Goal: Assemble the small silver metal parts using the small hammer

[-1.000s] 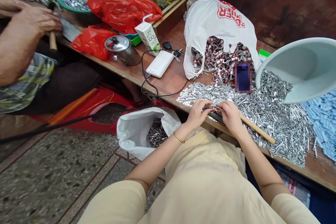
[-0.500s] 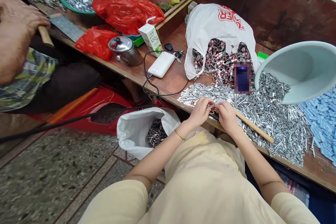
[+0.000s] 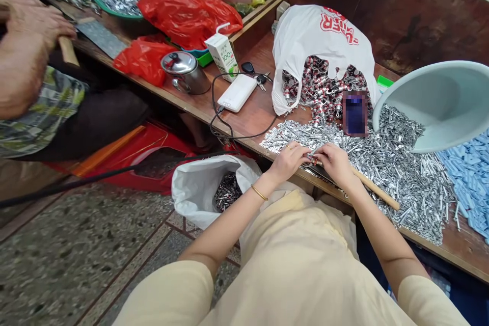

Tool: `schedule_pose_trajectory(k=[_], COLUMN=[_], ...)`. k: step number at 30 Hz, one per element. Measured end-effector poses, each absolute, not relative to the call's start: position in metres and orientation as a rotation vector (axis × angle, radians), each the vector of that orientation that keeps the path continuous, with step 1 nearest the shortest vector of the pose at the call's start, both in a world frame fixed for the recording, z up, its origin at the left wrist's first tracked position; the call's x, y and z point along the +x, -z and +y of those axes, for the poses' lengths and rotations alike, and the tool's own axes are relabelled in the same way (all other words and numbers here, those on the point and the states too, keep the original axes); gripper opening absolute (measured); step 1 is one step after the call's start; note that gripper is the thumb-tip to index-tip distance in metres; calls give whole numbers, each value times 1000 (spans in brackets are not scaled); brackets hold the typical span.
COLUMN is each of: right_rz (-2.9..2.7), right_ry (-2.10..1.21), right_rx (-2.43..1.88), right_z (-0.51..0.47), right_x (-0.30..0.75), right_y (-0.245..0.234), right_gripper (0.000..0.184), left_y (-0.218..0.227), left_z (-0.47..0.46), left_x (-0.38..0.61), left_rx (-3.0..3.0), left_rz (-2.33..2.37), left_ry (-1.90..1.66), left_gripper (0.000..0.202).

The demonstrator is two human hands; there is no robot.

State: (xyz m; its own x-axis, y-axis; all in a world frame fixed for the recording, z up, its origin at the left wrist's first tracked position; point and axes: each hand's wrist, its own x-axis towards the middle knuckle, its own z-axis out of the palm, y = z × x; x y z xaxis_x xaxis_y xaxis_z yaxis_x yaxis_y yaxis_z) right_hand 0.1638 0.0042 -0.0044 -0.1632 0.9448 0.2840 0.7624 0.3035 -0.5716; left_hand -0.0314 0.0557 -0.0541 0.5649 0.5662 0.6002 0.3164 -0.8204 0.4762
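At the table's front edge my left hand (image 3: pixel 288 162) and my right hand (image 3: pixel 335 163) meet, fingers closed in a pinch. Between their fingertips shows a small red-and-silver metal piece (image 3: pixel 315 161), partly hidden by the fingers. Just behind my hands spreads a heap of small silver metal parts (image 3: pixel 397 173). A wooden handle (image 3: pixel 376 189) lies across it, its far end hidden by my right hand. Beyond the heap, a white plastic bag (image 3: pixel 328 33) on its side spills many red-and-silver metal pieces (image 3: pixel 323 89).
A pale tub (image 3: pixel 451 102) lies tipped over the heap, near light-blue strips (image 3: pixel 471 178). Leftward sit a white power bank (image 3: pixel 237 92) with cable, keys (image 3: pixel 262 80), a drink carton (image 3: pixel 222 56) and a lidded steel mug (image 3: pixel 186 74). An open white sack (image 3: pixel 198 193) stands below. A co-worker's hand (image 3: pixel 36 25) grips a wooden handle.
My right hand has shifted slightly to the right and turned, and more of the red-and-silver piece shows between my fingers. My left hand stays almost in place. The view has moved a little.
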Motion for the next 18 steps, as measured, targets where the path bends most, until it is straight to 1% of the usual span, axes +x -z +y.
schedule_pose_trajectory(k=[5,10,14,18], right_rz=[-2042,-2054,-2050,-1927], right_ry=[-380,-257,-240,-178], right_rx=[-1462,-1417,-1408,-1437], right_z=[2,-5,-13,-16], right_x=[166,165,160,158], right_y=[5,10,13,9], right_gripper=[21,24,25,23], left_y=[52,50,49,48], left_z=[54,53,55,57], left_x=[-32,-31,-32,-33], left_rx=[2449,2448,2445,2447], left_rz=[713,718,728,711], left_ry=[-1106,-1074,-1126,-1137], left_gripper=[17,19,19,21])
